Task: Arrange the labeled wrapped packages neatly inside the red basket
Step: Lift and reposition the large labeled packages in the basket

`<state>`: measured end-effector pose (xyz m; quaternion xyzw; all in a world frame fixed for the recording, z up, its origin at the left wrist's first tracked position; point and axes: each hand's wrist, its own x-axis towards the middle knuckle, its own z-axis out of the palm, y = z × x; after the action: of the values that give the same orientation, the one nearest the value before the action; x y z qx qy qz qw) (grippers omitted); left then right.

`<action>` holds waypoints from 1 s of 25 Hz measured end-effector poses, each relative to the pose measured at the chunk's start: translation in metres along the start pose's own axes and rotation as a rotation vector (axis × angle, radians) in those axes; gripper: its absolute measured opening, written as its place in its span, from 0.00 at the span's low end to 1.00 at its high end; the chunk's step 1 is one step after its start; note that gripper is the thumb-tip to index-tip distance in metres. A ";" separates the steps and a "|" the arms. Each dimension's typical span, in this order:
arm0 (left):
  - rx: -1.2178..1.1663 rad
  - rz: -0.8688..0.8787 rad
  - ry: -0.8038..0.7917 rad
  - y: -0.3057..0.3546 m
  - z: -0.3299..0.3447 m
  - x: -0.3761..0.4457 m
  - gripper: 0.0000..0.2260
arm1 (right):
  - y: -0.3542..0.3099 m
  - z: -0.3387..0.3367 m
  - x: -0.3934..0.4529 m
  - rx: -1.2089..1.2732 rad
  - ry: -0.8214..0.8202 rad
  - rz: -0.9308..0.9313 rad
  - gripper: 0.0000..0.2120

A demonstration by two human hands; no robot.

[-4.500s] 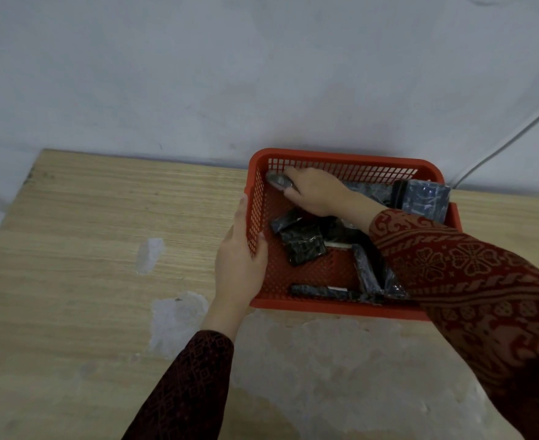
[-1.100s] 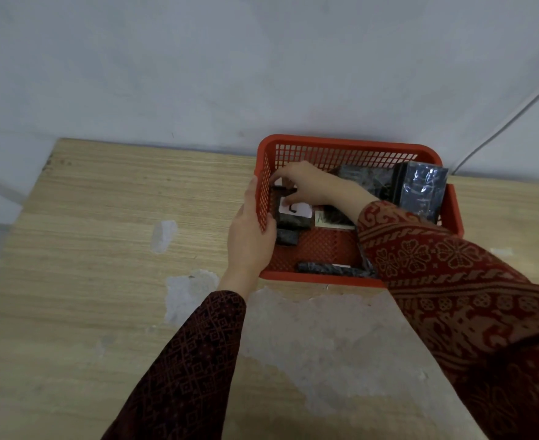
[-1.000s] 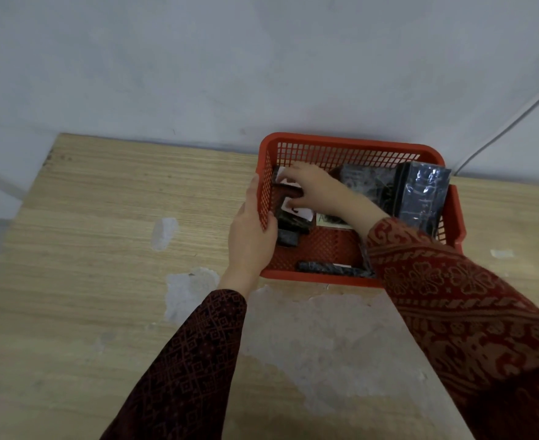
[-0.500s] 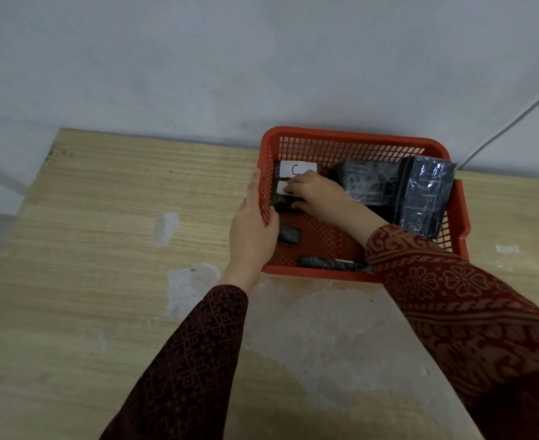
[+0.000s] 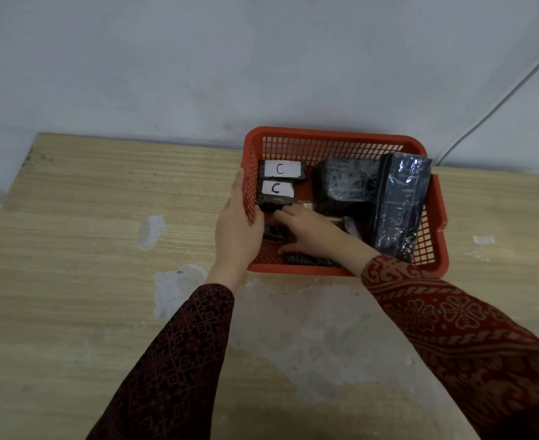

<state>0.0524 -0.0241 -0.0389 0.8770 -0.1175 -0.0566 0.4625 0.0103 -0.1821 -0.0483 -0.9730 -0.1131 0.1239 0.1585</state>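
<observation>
Against a pale wall (image 5: pixel 198 58), a wooden desk (image 5: pixel 87 217) with worn grey patches where the surface has peeled. At its far edge, right of centre, a red basket (image 5: pixel 334 136) with mesh sides, close to the wall. Along the basket's right side, a long dark wrapped package (image 5: pixel 399 204), tilted, its far end propped on the rim. Just left of it and touching it, a bulky dark wrapped package (image 5: pixel 344 182) at the back middle. In the back left corner, two small dark packages side by side, each with a white label marked "C": the far labeled package (image 5: pixel 282 169) near the back wall, the near labeled package (image 5: pixel 276 193) right in front of it. By the front wall, a thin dark package (image 5: pixel 309 259) lying flat; another small dark package (image 5: pixel 272 233) partly hidden between the hands. Left hand (image 5: pixel 238 230) clamped on the basket's left rim, thumb inside the mesh wall, fingers outside. Right hand (image 5: pixel 312 231) inside the basket, palm down, fingers spread loosely and reaching toward the near labeled package, fingertips just at its front edge; cannot tell whether gripping anything. Dark red patterned sleeves (image 5: pixel 452 328) on both arms. Thin white cable (image 5: pixel 499 96) running down the wall at the upper right.
</observation>
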 end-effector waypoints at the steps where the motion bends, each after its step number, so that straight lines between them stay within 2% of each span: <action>1: 0.005 0.002 0.001 0.001 0.000 -0.001 0.32 | 0.001 0.001 0.000 0.038 0.001 0.019 0.23; 3: 0.014 0.004 0.000 0.002 -0.001 -0.001 0.32 | 0.003 -0.001 0.001 0.225 0.075 0.088 0.17; 5: 0.006 -0.004 -0.007 0.002 -0.002 -0.001 0.32 | 0.008 -0.007 0.000 0.414 0.133 0.234 0.14; 7: -0.002 -0.007 -0.005 0.003 -0.002 -0.001 0.32 | 0.016 -0.012 -0.002 0.509 0.084 0.345 0.12; 10: 0.001 -0.002 -0.003 0.004 -0.003 -0.002 0.33 | 0.019 -0.017 -0.005 0.672 0.002 0.386 0.10; 15: 0.005 -0.003 -0.001 0.005 -0.003 -0.002 0.33 | 0.013 -0.012 -0.002 0.828 0.057 0.421 0.10; 17: 0.007 0.002 0.005 0.005 -0.002 -0.002 0.33 | 0.012 -0.010 0.002 0.801 0.081 0.428 0.09; 21: 0.023 0.019 0.005 0.004 -0.002 -0.002 0.32 | 0.006 0.001 0.012 0.518 0.201 0.428 0.09; 25: 0.023 0.015 0.002 0.004 -0.002 -0.001 0.32 | 0.001 0.006 0.017 0.443 0.287 0.448 0.08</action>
<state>0.0507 -0.0248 -0.0343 0.8815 -0.1240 -0.0508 0.4528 0.0251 -0.1766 -0.0580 -0.9232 0.1563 0.0392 0.3490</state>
